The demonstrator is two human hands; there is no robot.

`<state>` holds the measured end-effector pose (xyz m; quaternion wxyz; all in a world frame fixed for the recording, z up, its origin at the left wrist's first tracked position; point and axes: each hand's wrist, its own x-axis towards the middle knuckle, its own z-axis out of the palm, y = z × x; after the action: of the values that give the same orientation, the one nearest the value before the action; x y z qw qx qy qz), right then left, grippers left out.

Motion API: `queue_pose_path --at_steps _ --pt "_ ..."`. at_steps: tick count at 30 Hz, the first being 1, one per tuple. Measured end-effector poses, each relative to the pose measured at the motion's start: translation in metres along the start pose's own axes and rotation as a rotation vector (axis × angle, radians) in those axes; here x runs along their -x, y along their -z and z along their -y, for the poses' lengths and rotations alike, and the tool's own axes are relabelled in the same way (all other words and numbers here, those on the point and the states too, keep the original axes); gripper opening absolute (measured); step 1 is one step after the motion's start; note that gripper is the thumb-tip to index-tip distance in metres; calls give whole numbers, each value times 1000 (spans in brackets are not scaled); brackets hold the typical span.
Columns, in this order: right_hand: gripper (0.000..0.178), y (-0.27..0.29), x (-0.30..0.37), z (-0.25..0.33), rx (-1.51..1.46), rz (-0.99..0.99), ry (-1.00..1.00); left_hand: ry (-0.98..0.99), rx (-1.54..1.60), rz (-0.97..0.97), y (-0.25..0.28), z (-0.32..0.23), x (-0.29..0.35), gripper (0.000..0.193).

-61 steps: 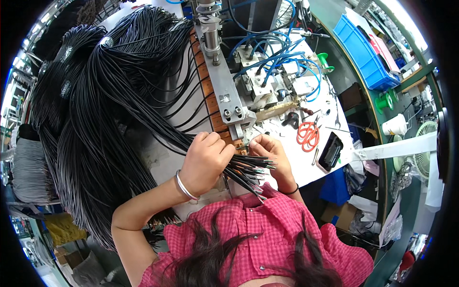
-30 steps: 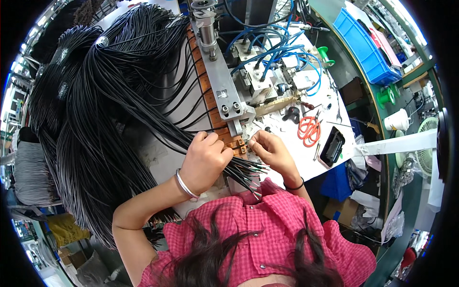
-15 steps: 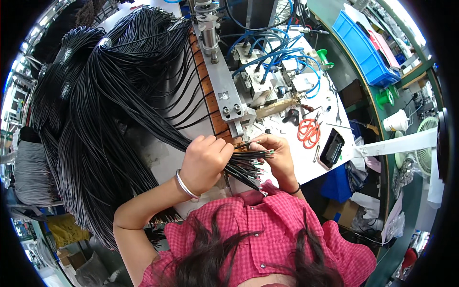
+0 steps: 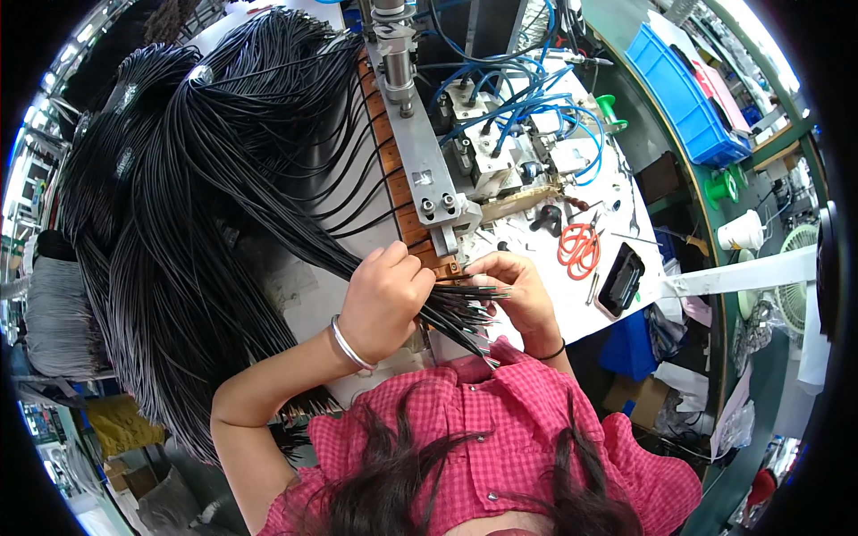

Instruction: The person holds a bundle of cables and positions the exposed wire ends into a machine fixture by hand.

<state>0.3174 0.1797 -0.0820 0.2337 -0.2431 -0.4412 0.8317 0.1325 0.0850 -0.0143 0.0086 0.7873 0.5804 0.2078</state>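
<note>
My left hand (image 4: 384, 295) is closed around a bundle of thin black cables (image 4: 454, 314), whose stripped ends with small coloured wires fan out to the right. Just right of it, the fingers of my right hand (image 4: 523, 295) pinch a single cable at the upper edge of the bundle. That pinch is beside the near end of an orange-brown slotted strip (image 4: 399, 192). Several single cables lie across this strip, spaced along it. Above it runs a grey metal bar (image 4: 424, 165) of a press-like machine. My right fingertips partly hide the cable they hold.
Large bundles of black cable (image 4: 179, 241) cover the left of the table. Blue air hoses (image 4: 527, 98) and metal blocks stand behind the bar. Orange-red scissors (image 4: 579, 250), a black tray (image 4: 621, 279) and loose tools lie on the right. A blue bin (image 4: 679, 98) stands farther off.
My right fingers have shifted slightly, lying closer to the near end of the strip. My left hand keeps its hold on the bundle, almost in the same place.
</note>
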Motion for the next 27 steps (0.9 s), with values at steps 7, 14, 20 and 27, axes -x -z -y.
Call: queue_pose_path --at_steps 7,14,20,27 --pt "10 1 -2 -5 102 -134 105 -44 43 1 -3 0 0 18" --pt "12 -1 -9 -6 200 -155 -68 -4 -30 -26 0 -2 1 6" --pt "12 12 -10 -11 249 -76 -57 -31 -67 30 -8 0 1 4" --pt "13 -1 -4 -9 268 -179 95 -13 -57 32 -2 -2 1 13"
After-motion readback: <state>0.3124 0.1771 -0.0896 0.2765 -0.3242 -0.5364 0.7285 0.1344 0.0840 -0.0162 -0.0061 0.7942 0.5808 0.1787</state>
